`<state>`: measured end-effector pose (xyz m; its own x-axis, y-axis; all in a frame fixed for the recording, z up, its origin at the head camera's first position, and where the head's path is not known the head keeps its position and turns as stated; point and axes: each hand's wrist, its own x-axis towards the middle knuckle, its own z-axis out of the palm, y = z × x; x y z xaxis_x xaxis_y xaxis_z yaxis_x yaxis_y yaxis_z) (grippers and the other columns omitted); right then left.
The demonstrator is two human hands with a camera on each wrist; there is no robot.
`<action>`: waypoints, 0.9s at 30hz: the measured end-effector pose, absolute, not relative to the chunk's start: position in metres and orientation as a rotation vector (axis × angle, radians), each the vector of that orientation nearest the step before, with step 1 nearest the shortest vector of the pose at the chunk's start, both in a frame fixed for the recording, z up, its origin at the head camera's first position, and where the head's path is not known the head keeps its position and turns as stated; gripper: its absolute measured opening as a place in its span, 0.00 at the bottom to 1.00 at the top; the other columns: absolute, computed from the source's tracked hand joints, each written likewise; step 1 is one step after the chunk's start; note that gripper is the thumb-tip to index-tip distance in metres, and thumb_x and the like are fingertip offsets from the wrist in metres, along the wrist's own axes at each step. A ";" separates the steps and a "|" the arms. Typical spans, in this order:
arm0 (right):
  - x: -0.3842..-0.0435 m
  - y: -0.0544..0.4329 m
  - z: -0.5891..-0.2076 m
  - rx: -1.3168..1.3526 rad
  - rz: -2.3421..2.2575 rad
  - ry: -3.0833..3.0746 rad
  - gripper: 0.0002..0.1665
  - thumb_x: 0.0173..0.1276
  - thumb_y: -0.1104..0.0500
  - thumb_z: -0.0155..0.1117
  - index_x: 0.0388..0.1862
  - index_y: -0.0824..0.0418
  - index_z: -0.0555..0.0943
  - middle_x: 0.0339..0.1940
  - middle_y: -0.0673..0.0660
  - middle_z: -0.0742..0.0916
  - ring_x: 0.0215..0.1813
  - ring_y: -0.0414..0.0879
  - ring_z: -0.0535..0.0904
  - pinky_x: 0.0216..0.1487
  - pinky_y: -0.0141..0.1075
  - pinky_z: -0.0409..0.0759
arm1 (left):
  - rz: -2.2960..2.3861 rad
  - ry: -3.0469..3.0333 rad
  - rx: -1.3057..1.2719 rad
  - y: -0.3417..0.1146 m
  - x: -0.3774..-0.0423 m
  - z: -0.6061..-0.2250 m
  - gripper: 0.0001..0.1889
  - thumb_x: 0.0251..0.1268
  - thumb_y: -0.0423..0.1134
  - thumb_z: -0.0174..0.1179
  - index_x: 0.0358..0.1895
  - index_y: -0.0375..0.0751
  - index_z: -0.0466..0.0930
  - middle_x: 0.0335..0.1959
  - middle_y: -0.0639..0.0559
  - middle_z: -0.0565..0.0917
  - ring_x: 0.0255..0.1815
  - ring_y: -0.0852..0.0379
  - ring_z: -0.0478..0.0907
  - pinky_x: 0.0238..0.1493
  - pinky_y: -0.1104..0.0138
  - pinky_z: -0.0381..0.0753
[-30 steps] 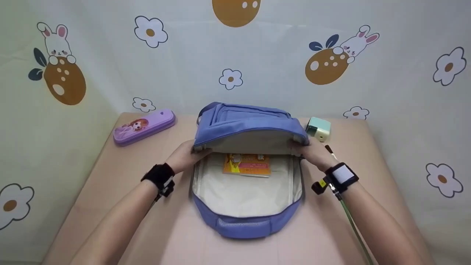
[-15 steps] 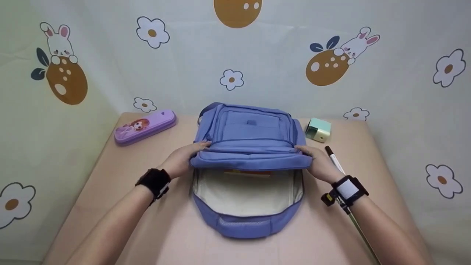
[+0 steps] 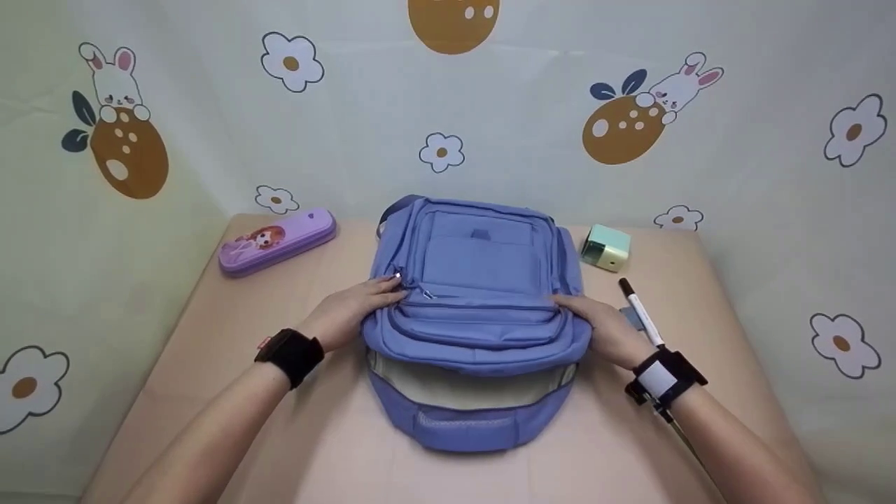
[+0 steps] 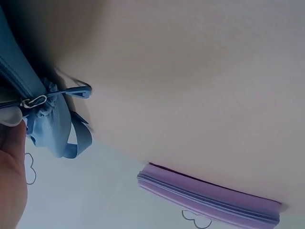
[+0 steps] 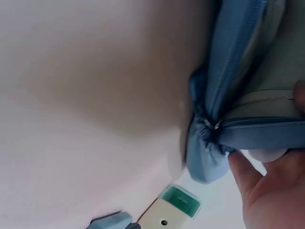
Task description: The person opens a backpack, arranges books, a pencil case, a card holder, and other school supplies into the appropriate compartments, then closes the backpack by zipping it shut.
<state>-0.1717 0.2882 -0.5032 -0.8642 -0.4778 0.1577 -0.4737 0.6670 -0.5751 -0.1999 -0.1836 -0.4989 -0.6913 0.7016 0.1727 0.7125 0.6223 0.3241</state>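
A blue backpack (image 3: pixel 483 259) lies on its back, its main compartment unzipped at the near end. Its front flap (image 3: pixel 483 353) hangs low over the opening, and a strip of pale lining (image 3: pixel 462 388) shows below it. My left hand (image 3: pixel 343 308) grips the flap's left edge beside a zipper pull (image 4: pixel 34 101). On the opposite side my right hand (image 3: pixel 609 325) holds the right edge; the right wrist view has the flap border between thumb and fingers (image 5: pixel 299 95). The flap hides whatever lies inside.
A purple pencil case (image 3: pixel 278 241) lies at the back left. At the back right stands a mint-and-cream pencil sharpener (image 3: pixel 606 248). A white marker with a dark cap (image 3: pixel 640 311) and a small grey-blue object (image 3: pixel 631 319) lie beside my right hand. Printed cloth (image 3: pixel 504 105) walls the table's back.
Both hands have lowered the raised flap toward me and down over the opening. The orange booklet inside has gone out of sight. The marker and grey-blue object show more.
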 end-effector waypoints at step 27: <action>-0.159 0.296 -0.524 -1.096 -0.511 2.991 0.39 0.69 0.64 0.66 0.79 0.53 0.68 0.78 0.58 0.71 0.78 0.60 0.62 0.73 0.58 0.63 | -0.367 -2.745 -1.269 -0.187 -0.186 -0.513 0.30 0.71 0.22 0.53 0.75 0.38 0.68 0.76 0.37 0.66 0.76 0.38 0.63 0.71 0.47 0.66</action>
